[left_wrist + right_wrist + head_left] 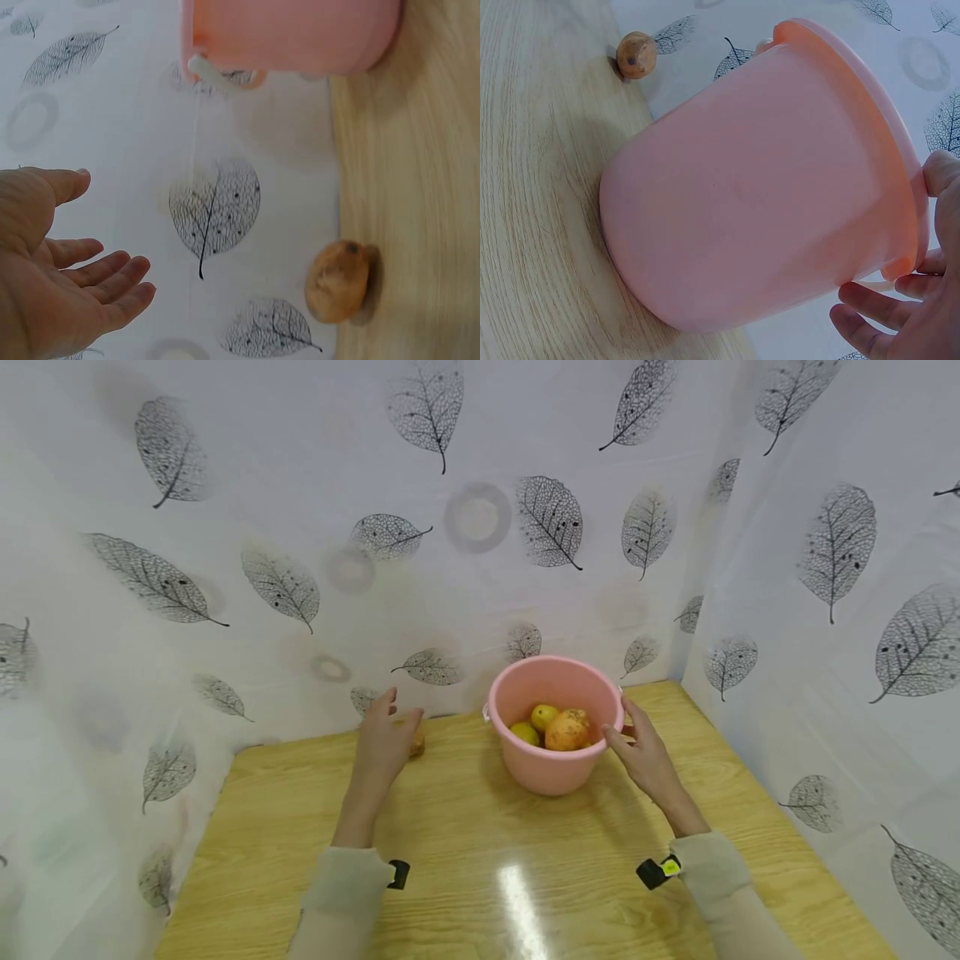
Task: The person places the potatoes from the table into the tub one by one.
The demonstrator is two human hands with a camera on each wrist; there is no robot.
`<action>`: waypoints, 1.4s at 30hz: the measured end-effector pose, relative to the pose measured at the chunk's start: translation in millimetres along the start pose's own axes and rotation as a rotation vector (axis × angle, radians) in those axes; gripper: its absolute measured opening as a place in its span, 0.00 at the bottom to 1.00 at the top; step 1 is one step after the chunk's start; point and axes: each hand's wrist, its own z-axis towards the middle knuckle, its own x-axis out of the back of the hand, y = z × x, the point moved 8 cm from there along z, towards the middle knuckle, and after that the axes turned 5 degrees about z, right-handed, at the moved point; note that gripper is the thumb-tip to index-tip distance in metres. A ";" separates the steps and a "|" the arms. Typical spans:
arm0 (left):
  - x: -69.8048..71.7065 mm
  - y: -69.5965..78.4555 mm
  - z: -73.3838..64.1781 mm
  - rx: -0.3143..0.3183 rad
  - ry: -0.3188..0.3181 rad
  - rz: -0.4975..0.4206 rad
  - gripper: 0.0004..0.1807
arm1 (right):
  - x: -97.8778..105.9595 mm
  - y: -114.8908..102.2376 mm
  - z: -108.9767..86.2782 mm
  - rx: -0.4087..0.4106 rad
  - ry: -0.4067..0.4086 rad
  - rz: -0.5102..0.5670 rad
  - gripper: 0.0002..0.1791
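Observation:
A pink bucket (551, 774) stands upright on the wooden table, with a large orange-yellow fruit (567, 731) and smaller yellow-green fruits (543, 717) inside. My right hand (647, 762) grips its right rim; in the right wrist view the thumb is at the rim and the fingers lie under it by the handle joint. My left hand (381, 745) is held above the table, fingers apart and holding nothing. Below and beside it lies a brown, rounded fruit-like thing (337, 282) with a dark spot at one end, partly hidden by the hand in the head view.
A white sheet printed with grey leaves (551, 522) hangs behind the table (450, 827) and along its sides. The bucket's pale handle (214, 73) hangs at its left side. Both wrists wear black straps (654, 873).

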 end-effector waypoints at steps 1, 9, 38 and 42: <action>3.7 -3.3 -0.1 0.001 0.004 0.002 0.41 | 0.3 0.3 -0.2 -0.001 0.001 0.000 0.37; 21.0 -22.0 -1.2 0.002 0.028 0.013 0.41 | 3.1 2.1 -0.5 -0.001 0.011 -0.007 0.37; -30.0 -93.0 18.5 0.093 -0.063 0.066 0.38 | 2.3 -0.8 1.6 0.014 0.017 0.025 0.38; -39.9 -101.9 23.4 0.105 -0.045 0.070 0.37 | 2.3 1.0 1.8 -0.002 0.018 0.020 0.38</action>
